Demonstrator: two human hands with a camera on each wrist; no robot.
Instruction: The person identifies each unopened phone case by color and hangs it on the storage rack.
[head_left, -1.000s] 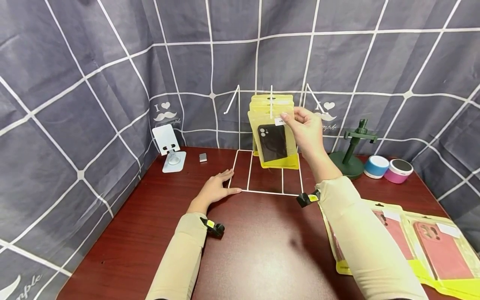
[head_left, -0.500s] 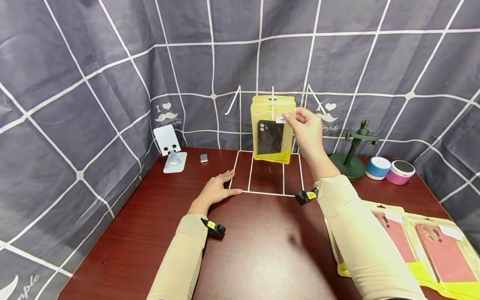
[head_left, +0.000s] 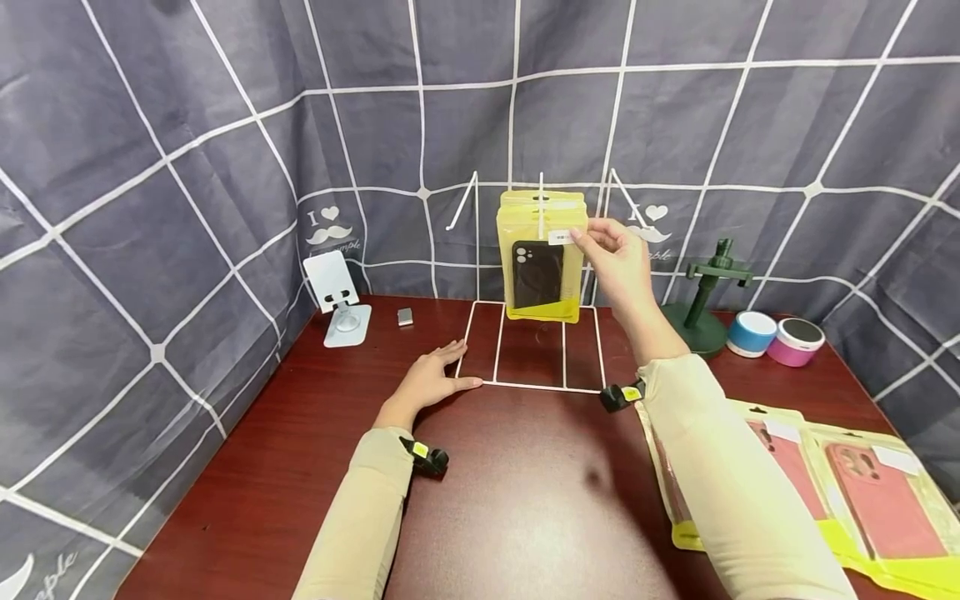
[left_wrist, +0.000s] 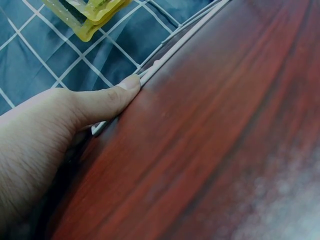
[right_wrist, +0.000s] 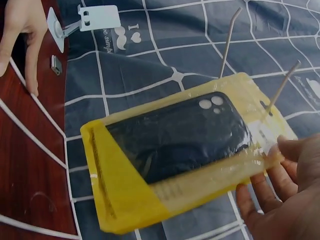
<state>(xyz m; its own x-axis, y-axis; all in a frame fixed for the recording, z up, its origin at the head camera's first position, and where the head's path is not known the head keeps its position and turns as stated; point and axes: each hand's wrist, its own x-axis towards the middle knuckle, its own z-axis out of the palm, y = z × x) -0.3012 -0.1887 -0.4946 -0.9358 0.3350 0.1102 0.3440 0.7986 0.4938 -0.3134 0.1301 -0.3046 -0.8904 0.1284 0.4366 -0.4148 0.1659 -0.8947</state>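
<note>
At centre-left of the head view, the left hand (head_left: 429, 380) lies flat, fingers straight, pinning the white wire display rack (head_left: 528, 385) to the bench (head_left: 300, 450). Keep that pressure. At upper centre hangs the yellow-bagged black phone case (head_left: 538, 268) on the middle peg; the right hand (head_left: 617, 263) seems to pinch its top corner. Best slide it fully back and square before letting go.
</note>
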